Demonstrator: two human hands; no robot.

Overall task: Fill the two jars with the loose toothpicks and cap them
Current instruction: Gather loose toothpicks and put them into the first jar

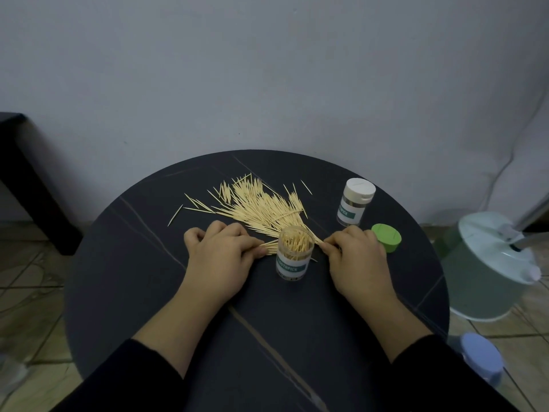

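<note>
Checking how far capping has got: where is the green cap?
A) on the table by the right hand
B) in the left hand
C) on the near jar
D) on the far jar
A: the green cap lies on the table beside the right hand; the near jar stands open.

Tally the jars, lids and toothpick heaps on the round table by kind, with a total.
Jars: 2, open jar, capped jar
Lids: 2, white lid, green lid
Toothpick heaps: 1, loose heap
Total: 5

The open jar [294, 254] hides near ends of the toothpick pile [261, 203], and the capped jar [354, 207] is too dim to show its contents.
</note>
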